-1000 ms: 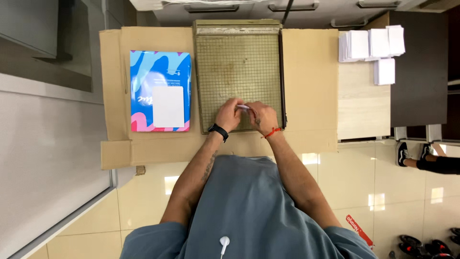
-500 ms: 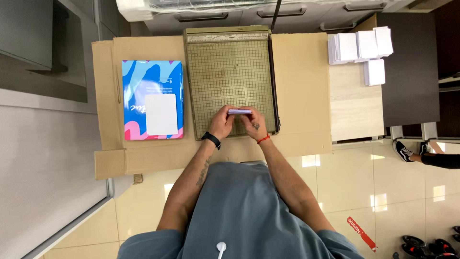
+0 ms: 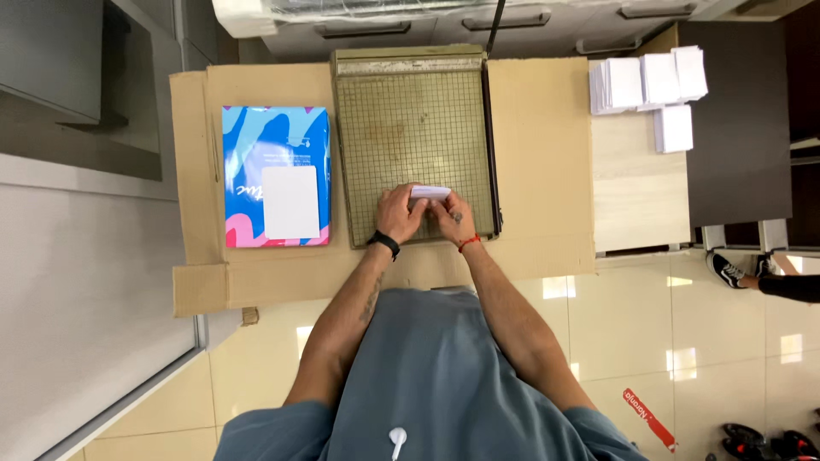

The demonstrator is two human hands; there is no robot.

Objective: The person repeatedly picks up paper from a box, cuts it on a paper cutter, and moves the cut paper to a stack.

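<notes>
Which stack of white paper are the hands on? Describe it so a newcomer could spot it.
Start at the flattened brown cardboard sheet covering the table, then the olive gridded paper cutter board at its centre. Near the board's front edge, the left hand and right hand pinch a small white paper stack. Unlike the loose white stacks on the wooden top to the right, it sits on the grid.

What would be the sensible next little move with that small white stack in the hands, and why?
Probably slide the small white stack right toward the cutter's blade edge. The left hand and right hand pinch it over the gridded cutter board, short of that edge, and finished white stacks lie to the right.
</notes>
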